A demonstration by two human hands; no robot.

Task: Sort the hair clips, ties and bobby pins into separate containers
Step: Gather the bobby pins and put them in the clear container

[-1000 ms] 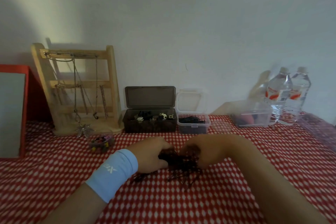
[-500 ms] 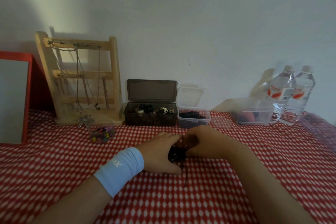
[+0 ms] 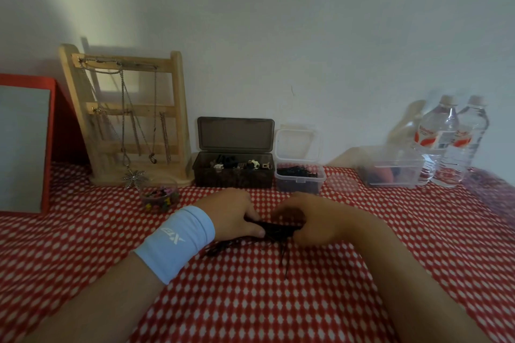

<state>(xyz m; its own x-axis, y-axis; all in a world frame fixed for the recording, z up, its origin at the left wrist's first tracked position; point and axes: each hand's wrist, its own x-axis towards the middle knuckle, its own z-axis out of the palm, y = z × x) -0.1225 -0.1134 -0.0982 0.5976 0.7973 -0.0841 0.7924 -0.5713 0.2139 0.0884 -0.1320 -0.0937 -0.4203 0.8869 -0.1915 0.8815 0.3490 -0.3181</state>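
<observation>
Desk (image 3: pixel 83 245) fills the lower view under a red cloth w/ white diamond dots, rumpled toward the 3 o'clock edge. At 9 o'clock a red-framed panel (image 3: pixel 25 147) w/ a flat grey face stands upright. At 10 o'clock from your hands is a pale wooden stand (image 3: pixel 178 120), ladder-shaped. Thin metal chains (image 3: pixel 124 120) hang off its rails, one w/ a leaf-shaped pendant down over the base.

At 2 o'clock, by the wall, two clear plastic water bottles (image 3: pixel 451 145) w/ red labels stand side by side. Just in front of them is a clear rectangular tub (image 3: pixel 390 172); contents too blurred to tell.

At 12 o'clock sits a smoky-brown plastic box (image 3: pixel 232 179), lid tipped up, mixed clips inside. Just beside it on the right is a small clear box (image 3: pixel 299 184), lid also up, holding black pins. A small round clear cup (image 3: pixel 160 198) of colourful bits sits at 10 o'clock, in front of the stand's base.

Your left hand (image 3: pixel 231 211), w/ a pale-blue stretchy wristband (image 3: pixel 175 242), & right hand (image 3: pixel 315 220) meet at centre. Fingers of both are curled round the ends of a black bobby pin bundle (image 3: pixel 278 230), low over the cloth; can't tell if it touches. Your knuckles hide most of it.

A few loose pins (image 3: pixel 284 259), thin & dark, lie on the cloth at 6 o'clock of the bundle. More poke out under the left hand.
</observation>
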